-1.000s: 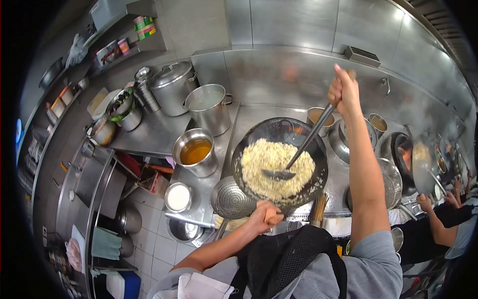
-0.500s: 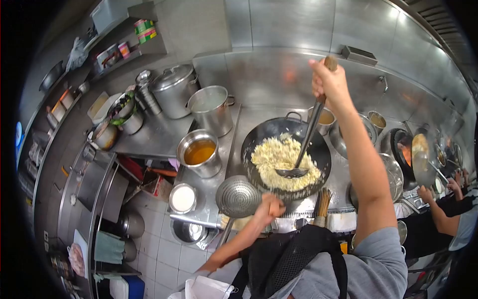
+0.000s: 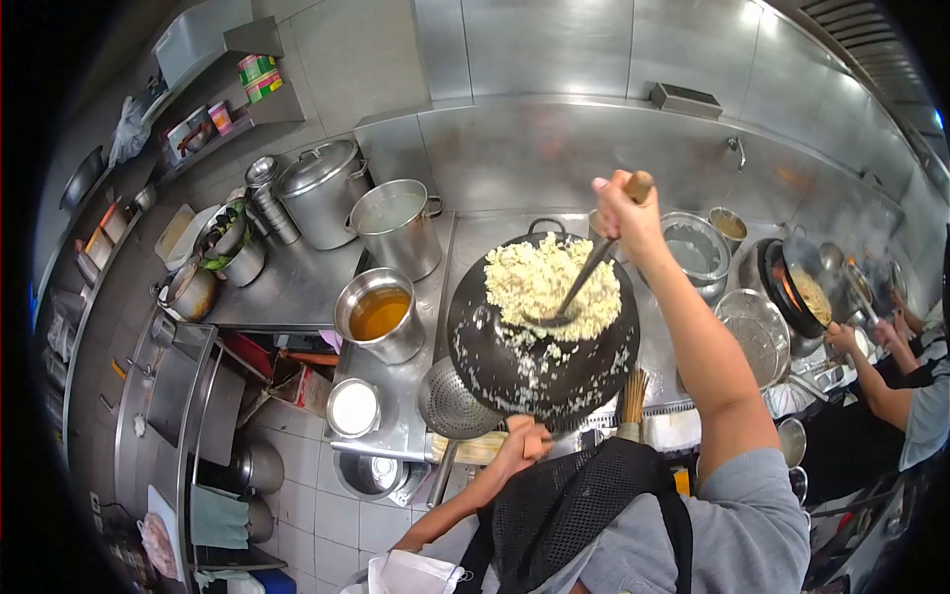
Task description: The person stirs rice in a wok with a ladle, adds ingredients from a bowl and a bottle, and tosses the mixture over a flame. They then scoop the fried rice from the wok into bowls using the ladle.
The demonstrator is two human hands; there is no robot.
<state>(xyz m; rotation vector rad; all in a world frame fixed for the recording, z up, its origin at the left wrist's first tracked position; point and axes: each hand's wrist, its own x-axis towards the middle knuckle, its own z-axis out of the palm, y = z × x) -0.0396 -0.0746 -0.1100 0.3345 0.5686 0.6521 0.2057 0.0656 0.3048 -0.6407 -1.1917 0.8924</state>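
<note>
Steel counter w/ pots, broth pot.

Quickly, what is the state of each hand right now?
Left hand: closed on the handle of the wok.
Right hand: closed on the handle of the ladle, whose bowl is in the rice.

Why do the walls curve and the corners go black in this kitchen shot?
Head view: a fisheye lens bends the steel backsplash and leaves dark corners; glare streaks the steel; the wok and ladle look sharp; haze softens the far right.
</note>
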